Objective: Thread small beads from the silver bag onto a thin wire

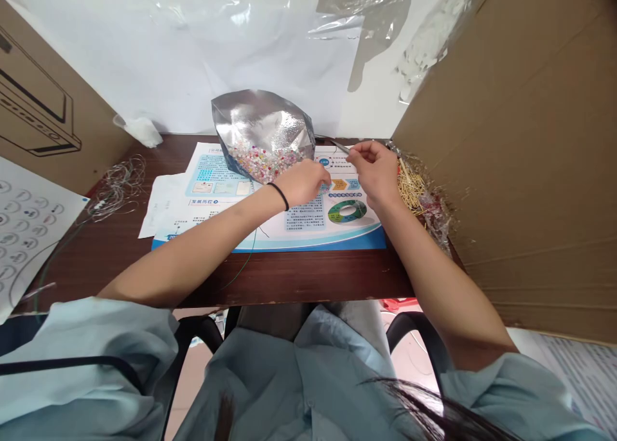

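My right hand (373, 172) is pinched around a slim metal tool, likely tweezers (339, 146), whose tip points left over the far edge of a printed leaflet (332, 225). My left hand (302, 182), with a black band (279, 195) on its wrist, rests on the leaflet with fingers curled together. Anything small in those fingers is too hard to make out. Just left of it lies a silver foil bag (260, 132) full of multicoloured beads (263, 162). A thin green wire (245, 267) runs from under my left forearm across the dark wooden table (289, 277).
A bundle of gold-coloured pins (412, 187) lies right of my right hand, against a cardboard panel (511, 145). A tangle of fine wires (118, 187) and a sheet printed with circles (24, 229) lie left. Plastic film covers the white wall behind.
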Motion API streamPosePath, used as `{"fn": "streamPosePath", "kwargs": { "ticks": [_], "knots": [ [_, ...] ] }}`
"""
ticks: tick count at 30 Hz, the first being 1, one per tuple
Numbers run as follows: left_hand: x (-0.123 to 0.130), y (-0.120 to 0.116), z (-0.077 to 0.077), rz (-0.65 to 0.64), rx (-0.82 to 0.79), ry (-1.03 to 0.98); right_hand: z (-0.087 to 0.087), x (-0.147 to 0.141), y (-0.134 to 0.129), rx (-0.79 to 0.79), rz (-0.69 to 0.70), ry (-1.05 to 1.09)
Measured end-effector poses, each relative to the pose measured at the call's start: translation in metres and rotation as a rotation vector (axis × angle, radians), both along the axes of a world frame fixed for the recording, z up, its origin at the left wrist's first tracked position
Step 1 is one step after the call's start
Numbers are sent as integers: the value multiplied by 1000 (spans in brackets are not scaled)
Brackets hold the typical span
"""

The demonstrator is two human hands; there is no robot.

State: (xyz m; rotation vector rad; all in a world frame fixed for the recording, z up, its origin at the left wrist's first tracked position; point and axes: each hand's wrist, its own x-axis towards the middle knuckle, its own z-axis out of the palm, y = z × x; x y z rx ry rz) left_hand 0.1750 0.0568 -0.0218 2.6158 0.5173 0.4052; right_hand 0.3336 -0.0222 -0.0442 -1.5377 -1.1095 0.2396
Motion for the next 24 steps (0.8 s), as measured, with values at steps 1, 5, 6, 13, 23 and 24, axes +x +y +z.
{"fn": "streamPosePath", "kwargs": {
  "ticks": [1,5,6,13,23,24],
  "knots": [
    [5,5,2,32,-39,41,0,1,0,-9,8,-11],
    [21,17,12,28,-65,283,2,0,-1,-19,33,23],
    [24,17,16,40,-40,337,2,0,-1,-11,35,46],
    [25,1,35,95,15,541,3,-1,0,67,47,123],
    [10,20,22,59,-100,499,3,-2,0,88,66,138],
    [9,20,21,49,-108,493,2,-2,0,92,68,139]
  ]
}}
